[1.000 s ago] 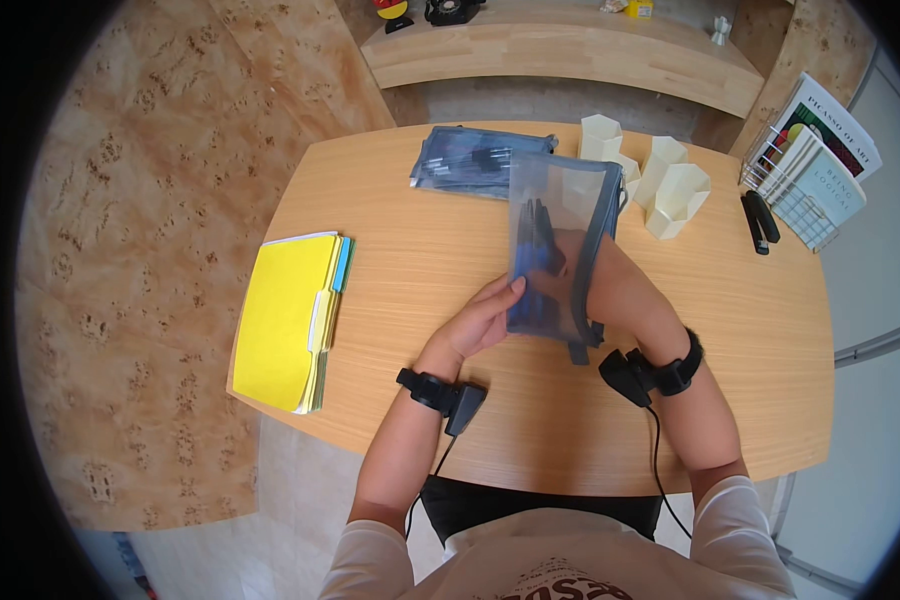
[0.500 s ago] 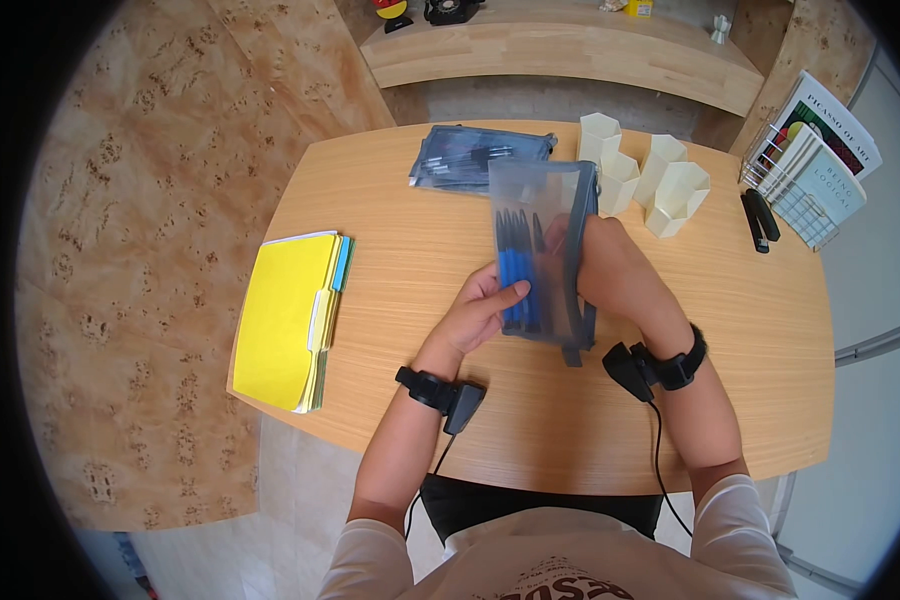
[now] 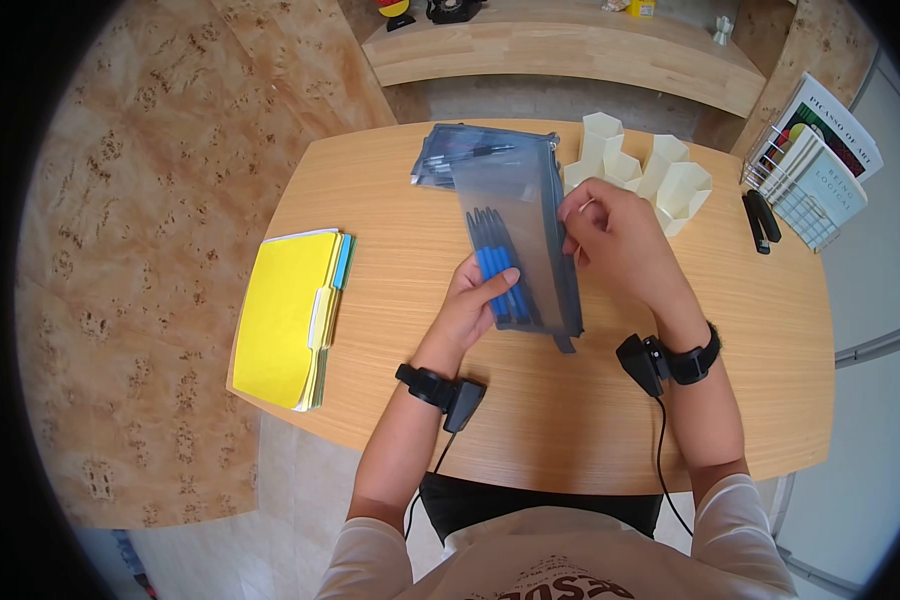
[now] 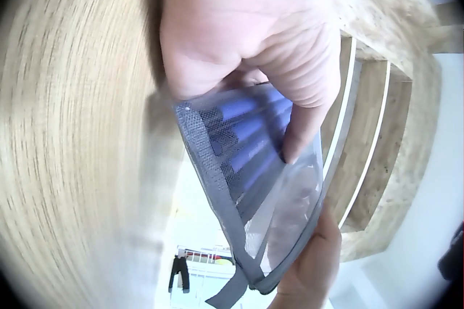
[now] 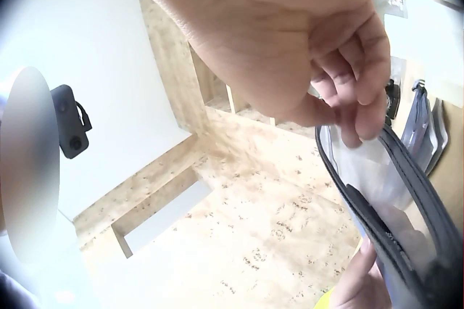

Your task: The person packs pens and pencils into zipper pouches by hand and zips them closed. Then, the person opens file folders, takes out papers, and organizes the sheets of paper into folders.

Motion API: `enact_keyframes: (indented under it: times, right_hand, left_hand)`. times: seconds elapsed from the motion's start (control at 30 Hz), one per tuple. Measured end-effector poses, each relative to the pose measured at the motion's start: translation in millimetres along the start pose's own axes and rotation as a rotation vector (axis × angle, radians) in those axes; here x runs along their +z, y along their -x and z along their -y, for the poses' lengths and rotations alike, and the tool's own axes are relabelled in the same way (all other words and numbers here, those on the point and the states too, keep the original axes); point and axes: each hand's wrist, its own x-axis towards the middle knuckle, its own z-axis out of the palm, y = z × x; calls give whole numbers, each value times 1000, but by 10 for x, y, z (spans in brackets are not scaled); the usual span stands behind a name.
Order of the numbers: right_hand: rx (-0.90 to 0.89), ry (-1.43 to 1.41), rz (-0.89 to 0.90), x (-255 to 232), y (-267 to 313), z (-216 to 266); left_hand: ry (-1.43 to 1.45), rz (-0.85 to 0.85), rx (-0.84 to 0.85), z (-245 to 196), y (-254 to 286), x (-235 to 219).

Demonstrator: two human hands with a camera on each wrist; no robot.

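Note:
My left hand [image 3: 470,305] grips a translucent grey zip pouch [image 4: 290,186] near its lower left, thumb on the front face. Several blue-and-black pens [image 3: 497,262] stand side by side inside, seen through the film under that thumb. The zippered side [image 5: 413,171] faces right, its two dark bands parted. There my right hand [image 3: 615,240] has curled fingers, and its fingertips [image 5: 351,137] pinch at the upper part of this edge. Behind the top of the pouch lie more such pouches [image 3: 435,165] with pens in them.
Cream hexagonal cups [image 3: 682,195] stand at the back right of the table. Right of them are a black stapler [image 3: 760,222] and a wire rack with books [image 3: 810,190]. Yellow folders [image 3: 288,320] lie at the left edge. Each wrist carries a cabled camera.
My right hand has come out of the pouch to its zippered edge. The pouch has shifted left and tilted its top leftward; the pens inside now lean together, plainly seen.

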Motion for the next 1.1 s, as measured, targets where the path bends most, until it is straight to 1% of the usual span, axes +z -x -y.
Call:
enact_keyframes:
  times: [0.07, 0.1, 0.17, 0.3, 0.37, 0.4, 0.47, 0.5, 0.57, 0.6, 0.67, 0.7, 0.77, 0.83, 0.87, 0.9, 0.93, 0.97, 1.0, 1.07, 1.1]
  right_hand:
    - [-94, -59, -165, 25, -21, -22]
    - [-93, -59, -165, 55, -24, -25]
    - [-137, 71, -244, 122, -20, -32]
    - [-192, 143, -286, 153, -20, -104]
    - [-127, 194, -107, 102, -20, -113]
    - [-128, 195, -106, 91, -32, -131]
    - [-113, 208, 27, 86, -56, -188]
    - [-114, 208, 27, 79, -54, -206]
    - [6, -229, 210, 83, -42, -226]
    - [5, -229, 211, 79, -27, -200]
    - [46, -99, 319, 43, 24, -88]
    - [45, -97, 320, 44, 38, -39]
    - [98, 97, 336, 62, 49, 37]
    - [105, 97, 308, 67, 24, -51]
    - [114, 97, 281, 69, 15, -78]
    - [114, 96, 281, 50, 18, -80]
    - [67, 34, 277, 16, 33, -24]
    - [20, -28, 272, -5, 43, 4]
    - [21, -28, 272, -1, 45, -11]
    - [50, 177, 340, 13, 50, -50]
    - [51, 175, 337, 14, 59, -57]
  left_hand:
    - [3, -5, 11, -1, -1, -6]
    - [6, 0, 1, -4, 2, -4]
    - [9, 6, -10, -9, 3, 4]
    - [-1, -6, -23, -23, 10, 22]
    - [-1, -9, -21, -26, 7, 24]
    - [-10, -14, -22, -26, 5, 20]
    - [-19, -17, -23, -28, 2, 24]
    - [-36, -18, -29, -31, -2, 35]
    - [-53, -19, -34, -30, -5, 25]
    - [-52, -4, -44, -14, -8, 2]
    - [-49, 10, -53, 6, -5, -21]
    - [-50, 21, -64, 9, 1, -24]
    - [-53, 33, -74, 17, 9, -41]
    - [-56, 77, -127, 27, 20, -81]
    - [-57, 77, -126, 40, 25, -98]
    - [-69, 117, -123, 57, 32, -113]
    - [-80, 158, -121, 69, 37, -119]
    - [-80, 158, -122, 73, 36, -116]
    - [-49, 164, -128, 73, 32, -114]
    - [-19, 171, -137, 71, 26, -116]
    - [21, 152, -118, 67, 22, -125]
